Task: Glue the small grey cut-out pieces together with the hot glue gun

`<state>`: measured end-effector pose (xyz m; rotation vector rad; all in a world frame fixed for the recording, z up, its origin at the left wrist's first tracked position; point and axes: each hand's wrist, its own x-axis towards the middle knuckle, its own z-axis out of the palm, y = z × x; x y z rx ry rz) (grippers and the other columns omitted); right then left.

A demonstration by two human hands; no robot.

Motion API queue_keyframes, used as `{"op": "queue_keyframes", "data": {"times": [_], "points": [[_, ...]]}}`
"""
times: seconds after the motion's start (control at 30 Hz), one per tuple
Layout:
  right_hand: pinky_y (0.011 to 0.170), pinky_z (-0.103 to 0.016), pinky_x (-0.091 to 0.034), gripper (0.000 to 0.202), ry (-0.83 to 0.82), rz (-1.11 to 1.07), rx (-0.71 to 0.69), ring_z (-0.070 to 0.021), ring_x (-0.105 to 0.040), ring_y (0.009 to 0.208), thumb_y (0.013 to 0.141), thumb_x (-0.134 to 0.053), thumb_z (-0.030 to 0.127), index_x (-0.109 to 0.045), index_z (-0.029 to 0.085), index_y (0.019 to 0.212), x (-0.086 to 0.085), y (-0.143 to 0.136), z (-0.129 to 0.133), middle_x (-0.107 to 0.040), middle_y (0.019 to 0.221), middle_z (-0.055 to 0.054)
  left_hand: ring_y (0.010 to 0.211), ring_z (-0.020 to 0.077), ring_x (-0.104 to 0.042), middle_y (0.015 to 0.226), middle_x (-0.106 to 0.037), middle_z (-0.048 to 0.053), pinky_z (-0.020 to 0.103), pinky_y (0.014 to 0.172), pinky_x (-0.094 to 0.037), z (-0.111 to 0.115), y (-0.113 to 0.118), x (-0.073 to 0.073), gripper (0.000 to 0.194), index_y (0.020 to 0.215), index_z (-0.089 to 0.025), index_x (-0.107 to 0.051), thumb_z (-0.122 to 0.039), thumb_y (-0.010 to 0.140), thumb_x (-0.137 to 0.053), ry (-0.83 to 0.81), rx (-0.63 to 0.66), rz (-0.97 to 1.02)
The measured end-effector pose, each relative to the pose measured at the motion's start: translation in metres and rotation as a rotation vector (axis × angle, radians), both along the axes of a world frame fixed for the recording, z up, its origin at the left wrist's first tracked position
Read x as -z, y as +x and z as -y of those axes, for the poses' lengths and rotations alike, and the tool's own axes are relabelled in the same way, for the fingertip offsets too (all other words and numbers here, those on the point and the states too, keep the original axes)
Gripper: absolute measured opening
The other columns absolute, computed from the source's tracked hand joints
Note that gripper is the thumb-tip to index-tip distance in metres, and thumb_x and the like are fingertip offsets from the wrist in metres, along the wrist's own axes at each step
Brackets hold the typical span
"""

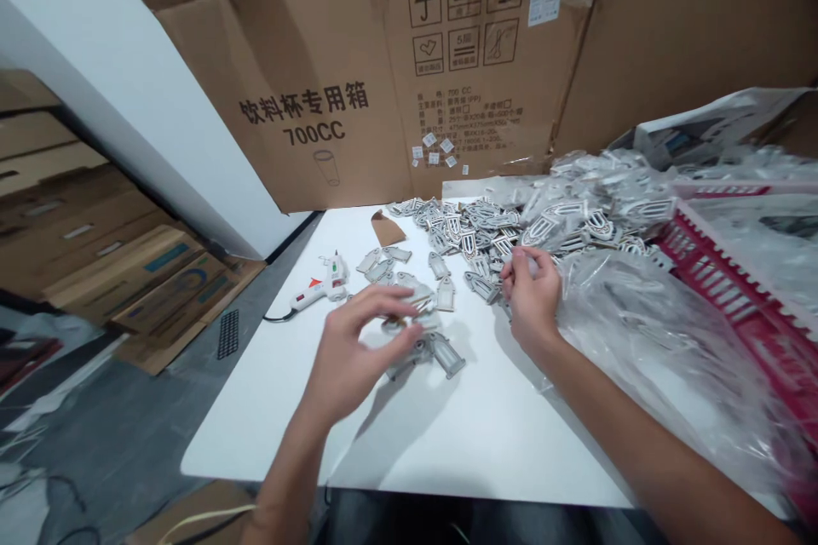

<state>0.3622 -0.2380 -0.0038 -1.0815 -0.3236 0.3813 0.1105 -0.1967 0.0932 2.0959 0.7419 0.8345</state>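
Note:
My left hand (358, 349) is raised over the near part of the white table, thumb and fingers curved around a small arched piece (422, 306) that shows mostly edge-on. Below and beyond it lie several grey-white arched pieces, one (447, 355) just right of my thumb. My right hand (535, 294) is closed in a pinch at the near edge of a large pile of similar striped arched pieces (469, 230). What its fingertips hold is mostly hidden. Left of the loose pieces rests a white glue gun (325, 283) with a cord.
Behind the white table (268, 434) stands a large cardboard box (319, 43) with small stickers on it. On the right are clear plastic bags (645, 349) and a magenta basket (722, 281). A brown scrap (387, 228) lies near the pile. Flattened cartons (146, 272) cover the floor at left.

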Motion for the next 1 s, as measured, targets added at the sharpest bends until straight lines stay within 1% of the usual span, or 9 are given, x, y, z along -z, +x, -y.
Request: {"op": "queue_keyframes", "data": {"times": [0.1, 0.2, 0.27, 0.33, 0.47, 0.6, 0.77, 0.9, 1.0], "points": [[0.038, -0.019, -0.027, 0.040, -0.006, 0.006, -0.019, -0.0063, -0.038, 0.040, 0.085, -0.080, 0.053, -0.058, 0.023, 0.099, 0.002, -0.003, 0.001, -0.059, 0.061, 0.008, 0.113, 0.0237, -0.074, 0.121, -0.079, 0.006, 0.037, 0.100, -0.059, 0.029, -0.048, 0.007, 0.006, 0.092, -0.027, -0.079, -0.022, 0.089, -0.081, 0.022, 0.028, -0.071], [0.038, -0.018, -0.026, 0.038, -0.011, 0.007, -0.024, -0.0063, -0.039, 0.040, 0.085, -0.080, 0.051, -0.059, 0.022, 0.099, 0.003, -0.005, 0.001, -0.060, 0.060, 0.008, 0.097, 0.0200, -0.077, 0.117, -0.080, 0.005, 0.030, 0.085, -0.062, 0.055, -0.078, 0.028, 0.014, 0.093, -0.027, -0.079, -0.015, 0.086, -0.079, 0.068, 0.196, -0.113], [0.038, -0.018, -0.025, 0.037, -0.015, 0.009, -0.028, -0.0064, -0.040, 0.040, 0.084, -0.080, 0.049, -0.059, 0.022, 0.098, 0.003, -0.007, 0.001, -0.060, 0.060, 0.007, 0.094, 0.0188, -0.077, 0.117, -0.080, 0.006, 0.028, 0.082, -0.063, 0.066, -0.088, 0.046, 0.019, 0.096, -0.026, -0.078, -0.010, 0.087, -0.075, 0.133, 0.238, -0.108], [0.037, -0.018, -0.026, 0.037, -0.024, 0.018, -0.034, -0.0065, -0.040, 0.040, 0.083, -0.080, 0.050, -0.060, 0.022, 0.096, 0.004, -0.009, 0.001, -0.060, 0.059, 0.008, 0.098, 0.0193, -0.077, 0.119, -0.080, 0.008, 0.028, 0.085, -0.063, 0.069, -0.092, 0.062, 0.021, 0.098, -0.025, -0.077, -0.007, 0.089, -0.072, 0.197, 0.224, -0.121], [0.037, -0.018, -0.027, 0.039, -0.043, 0.031, -0.053, -0.0063, -0.040, 0.040, 0.083, -0.081, 0.052, -0.060, 0.022, 0.096, 0.006, -0.012, 0.000, -0.059, 0.058, 0.008, 0.111, 0.0214, -0.077, 0.124, -0.080, 0.010, 0.030, 0.094, -0.063, 0.063, -0.088, 0.080, 0.021, 0.103, -0.025, -0.077, -0.007, 0.094, -0.069, 0.267, 0.177, -0.137], [0.037, -0.017, -0.026, 0.038, -0.052, 0.029, -0.059, -0.0060, -0.039, 0.039, 0.083, -0.081, 0.051, -0.060, 0.022, 0.096, 0.007, -0.011, 0.000, -0.060, 0.058, 0.008, 0.120, 0.0215, -0.074, 0.128, -0.079, 0.007, 0.033, 0.102, -0.061, 0.054, -0.078, 0.084, 0.022, 0.105, -0.026, -0.078, -0.009, 0.098, -0.067, 0.262, 0.120, -0.127], [0.036, -0.018, -0.026, 0.036, -0.041, 0.028, -0.063, -0.0056, -0.038, 0.038, 0.082, -0.081, 0.049, -0.061, 0.022, 0.095, 0.005, -0.010, 0.001, -0.060, 0.057, 0.008, 0.119, 0.0222, -0.074, 0.128, -0.079, 0.006, 0.035, 0.101, -0.061, 0.050, -0.067, 0.084, 0.023, 0.104, -0.027, -0.081, -0.010, 0.098, -0.066, 0.220, 0.112, -0.081], [0.036, -0.018, -0.025, 0.036, -0.048, 0.025, -0.066, -0.0056, -0.038, 0.038, 0.083, -0.080, 0.049, -0.061, 0.022, 0.096, 0.004, -0.010, 0.001, -0.060, 0.057, 0.008, 0.110, 0.0230, -0.077, 0.121, -0.081, 0.007, 0.033, 0.094, -0.063, 0.056, -0.066, 0.070, 0.020, 0.102, -0.027, -0.082, -0.012, 0.096, -0.070, 0.191, 0.059, -0.033], [0.036, -0.018, -0.024, 0.035, -0.051, 0.018, -0.066, -0.0057, -0.037, 0.038, 0.083, -0.080, 0.048, -0.060, 0.022, 0.096, 0.004, -0.010, 0.001, -0.060, 0.057, 0.008, 0.098, 0.0205, -0.079, 0.113, -0.083, 0.005, 0.029, 0.087, -0.063, 0.068, -0.072, 0.056, 0.017, 0.098, -0.027, -0.081, -0.013, 0.093, -0.074, 0.101, 0.085, -0.024]]}}
